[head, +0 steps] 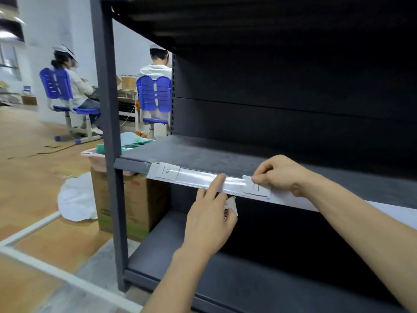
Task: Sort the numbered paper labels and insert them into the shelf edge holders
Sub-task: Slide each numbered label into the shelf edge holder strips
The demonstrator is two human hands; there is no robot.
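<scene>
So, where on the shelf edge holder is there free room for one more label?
The holder is bare between label 10 and the fingertip of the left hand, and right of label 11 until the forearm hides it. Crowded around label 11: the right hand pinches it, the left finger presses beside it, with spare paper gripped below.

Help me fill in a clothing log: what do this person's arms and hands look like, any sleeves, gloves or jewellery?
The left hand and right hand are bare: no gloves, rings or watch show. Both forearms are uncovered up to the frame edge, with no sleeve in view.
</scene>
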